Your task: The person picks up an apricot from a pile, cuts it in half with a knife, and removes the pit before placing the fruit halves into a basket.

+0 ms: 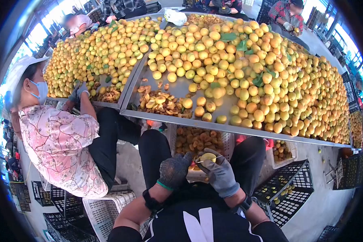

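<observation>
My right hand [223, 179], in a grey glove, is closed around a yellow apricot [208, 157], held between thumb and fingers above my lap. Close beside it, my left hand [173, 170] wears a dark knit glove with a green cuff. Its fingers are wrapped round what looks like a small knife [200, 161], whose thin pale blade reaches to the apricot. Most of the handle is hidden by the glove. Below both hands, a pale crate [229, 147] between my knees holds halved apricots [199, 141].
A metal-rimmed table [230, 129] in front bears heaped apricots [266, 80] and a pile of cut pieces [159, 103]. At left sits a co-worker [60, 137] in a floral top. Black crates [288, 189] stand at right, a white crate [105, 213] at left. More people work across the table.
</observation>
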Demonstrator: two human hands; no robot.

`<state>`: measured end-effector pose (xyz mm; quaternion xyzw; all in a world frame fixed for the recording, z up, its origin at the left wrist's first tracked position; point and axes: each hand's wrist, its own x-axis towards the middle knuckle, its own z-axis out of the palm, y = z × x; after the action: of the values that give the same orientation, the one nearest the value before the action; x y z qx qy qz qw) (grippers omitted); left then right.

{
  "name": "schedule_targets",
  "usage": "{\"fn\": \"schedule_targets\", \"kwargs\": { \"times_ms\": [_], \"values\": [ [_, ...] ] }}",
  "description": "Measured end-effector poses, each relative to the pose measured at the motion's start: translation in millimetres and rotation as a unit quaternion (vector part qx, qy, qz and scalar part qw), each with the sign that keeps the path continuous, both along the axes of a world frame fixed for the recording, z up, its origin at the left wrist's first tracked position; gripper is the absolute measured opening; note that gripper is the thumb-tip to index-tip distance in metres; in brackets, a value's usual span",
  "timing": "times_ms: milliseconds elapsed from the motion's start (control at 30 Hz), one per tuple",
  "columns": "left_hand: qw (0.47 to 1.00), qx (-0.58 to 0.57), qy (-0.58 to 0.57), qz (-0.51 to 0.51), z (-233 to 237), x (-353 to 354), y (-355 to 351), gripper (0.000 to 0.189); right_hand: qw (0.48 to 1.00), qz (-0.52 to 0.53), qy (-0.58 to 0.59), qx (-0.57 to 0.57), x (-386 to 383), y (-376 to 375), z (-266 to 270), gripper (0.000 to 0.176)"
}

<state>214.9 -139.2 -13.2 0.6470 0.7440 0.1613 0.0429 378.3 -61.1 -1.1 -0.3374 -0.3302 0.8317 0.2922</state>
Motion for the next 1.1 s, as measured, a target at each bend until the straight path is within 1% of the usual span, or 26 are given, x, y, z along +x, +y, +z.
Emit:
{"fn": "schedule_targets", "kwargs": {
  "times_ms": [67,100,167,200,233,267,300,333,367,500,533,567,600,633,667,700,733,767,800,833,867,900,967,1000,1067,1100],
  "values": [
    [1.000,0.006,0.007,-0.001,-3.1,-0.3,0.1,0.029,0.992,-0.011,0.100,-0.075,-1.4,0.2,3.2,0.039],
    [1.000,0.008,0.015,-0.005,-5.1,-0.3,-1.4,0.031,0.992,-0.010,0.099,-0.077,-1.5,-2.0,1.3,0.039],
    [1.000,-0.006,0.006,-0.007,-8.3,-1.9,-1.4,0.032,0.997,-0.009,-0.039,0.072,-0.5,-6.0,-4.2,0.037],
    [1.000,-0.019,-0.003,-0.008,-8.8,-2.2,-0.6,0.033,0.997,-0.010,-0.039,0.073,-0.9,-6.0,-4.9,0.037],
    [1.000,-0.018,-0.003,-0.009,-8.6,-1.4,0.9,0.033,0.981,-0.020,-0.097,0.167,-2.1,-5.5,-5.3,0.038],
    [1.000,-0.005,-0.017,0.000,-8.3,-0.2,2.5,0.028,0.953,-0.028,-0.154,0.260,-3.4,-4.4,-4.9,0.039],
    [0.999,0.007,-0.030,0.009,-7.8,-0.4,3.5,0.023,0.953,-0.027,-0.152,0.261,-4.3,-2.1,-3.4,0.039],
    [1.000,0.007,-0.029,0.008,-7.1,-1.5,3.3,0.023,0.991,-0.012,-0.041,0.126,-4.0,0.0,-1.0,0.038],
    [1.000,0.009,-0.015,0.011,-6.3,-1.5,1.3,0.024,0.997,0.003,0.070,-0.016,-2.6,-0.5,0.8,0.037],
    [0.999,0.028,-0.002,0.016,-6.1,-2.8,2.9,0.025,0.996,-0.006,0.067,-0.052,-4.1,-0.6,2.0,0.037],
    [1.000,0.027,-0.001,0.016,-6.3,-2.7,2.6,0.025,0.990,-0.006,-0.069,0.121,-4.6,-1.4,1.0,0.037],
    [1.000,0.006,0.008,0.017,-6.6,-2.2,2.7,0.025,0.936,-0.006,-0.203,0.288,-4.3,-1.9,0.0,0.036],
    [1.000,-0.014,0.019,0.018,-6.6,-2.1,4.5,0.025,0.935,-0.008,-0.203,0.289,-4.2,0.4,-4.9,0.036],
    [1.000,-0.013,0.018,0.017,-4.9,-1.2,5.3,0.025,0.973,-0.005,-0.137,0.184,-3.7,3.3,-13.1,0.036],
    [0.999,-0.013,0.024,0.017,-1.9,0.9,4.1,0.025,0.995,-0.002,-0.070,0.074,-3.5,3.6,-14.1,0.037],
    [0.999,-0.011,0.030,0.018,-0.4,2.3,4.1,0.025,0.995,-0.004,-0.071,0.074,-3.2,3.4,-11.7,0.037],
    [0.999,-0.011,0.029,0.017,-4.3,3.8,3.5,0.025,1.000,-0.025,0.012,0.003,-3.6,3.3,-6.4,0.038],
    [1.000,-0.014,-0.007,0.005,-9.3,5.2,3.3,0.027,0.992,-0.043,0.095,-0.068,-5.0,4.5,-2.3,0.038],
    [0.999,-0.019,-0.043,-0.008,-12.8,6.4,1.8,0.030,0.992,-0.042,0.095,-0.068,-4.3,5.1,-5.3,0.038],
    [0.999,-0.019,-0.043,-0.007,-14.7,8.1,-0.9,0.030,0.998,-0.030,0.054,-0.016,-2.0,5.8,-10.8,0.040],
    [0.996,-0.008,-0.091,-0.017,-11.4,10.7,-3.4,0.033,0.999,-0.019,0.013,0.035,-0.9,6.0,-11.2,0.042],
    [0.990,0.004,-0.139,-0.026,-7.5,12.3,-5.1,0.037,0.999,-0.020,0.013,0.035,0.9,6.0,-8.7,0.042],
    [0.988,-0.019,-0.153,-0.026,0.5,13.2,-5.5,0.038,0.981,0.013,-0.055,0.184,4.9,7.1,3.9,0.043],
    [0.985,-0.043,-0.167,-0.027,5.0,14.6,-6.7,0.040,0.982,0.013,-0.057,0.181,8.1,6.9,8.1,0.043],
    [0.981,-0.060,-0.180,-0.031,21.1,15.7,-3.9,0.042,0.998,0.043,0.014,0.054,12.3,9.6,14.1,0.046],
    [0.978,-0.080,-0.192,-0.034,25.5,16.4,-3.5,0.044,0.998,0.041,0.012,0.053,13.4,7.3,13.5,0.046]
  ]
}}
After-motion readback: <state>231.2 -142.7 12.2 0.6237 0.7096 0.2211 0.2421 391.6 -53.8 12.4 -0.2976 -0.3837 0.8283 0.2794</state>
